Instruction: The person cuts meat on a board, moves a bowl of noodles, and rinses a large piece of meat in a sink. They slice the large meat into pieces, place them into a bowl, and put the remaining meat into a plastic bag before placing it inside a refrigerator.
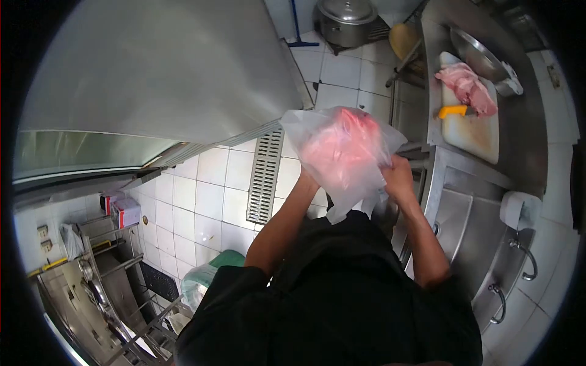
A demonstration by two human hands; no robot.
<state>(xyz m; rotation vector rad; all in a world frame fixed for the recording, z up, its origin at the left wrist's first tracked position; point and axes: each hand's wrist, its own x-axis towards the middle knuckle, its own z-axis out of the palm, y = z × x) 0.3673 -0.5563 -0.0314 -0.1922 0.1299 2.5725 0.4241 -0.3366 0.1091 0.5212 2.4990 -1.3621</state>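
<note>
A clear plastic bag [342,149] with pinkish-red contents, apparently meat, is held up in front of my body. My right hand [398,178] grips the bag's right edge, its fingers closed on the plastic. At the lower left, my left hand [310,178] holds the bag from behind, and its fingers are mostly hidden by the plastic. To the right, a piece of raw meat [469,88] lies on a white cutting board [476,137], beside a yellow-handled knife [455,111].
A metal bowl [479,55] stands behind the board. Sinks [448,219] with taps [499,304] line the right side. A large steel appliance [165,67] fills the upper left. A floor drain grate [265,177] crosses the tiles, and a lidded pot [347,27] sits at the far end.
</note>
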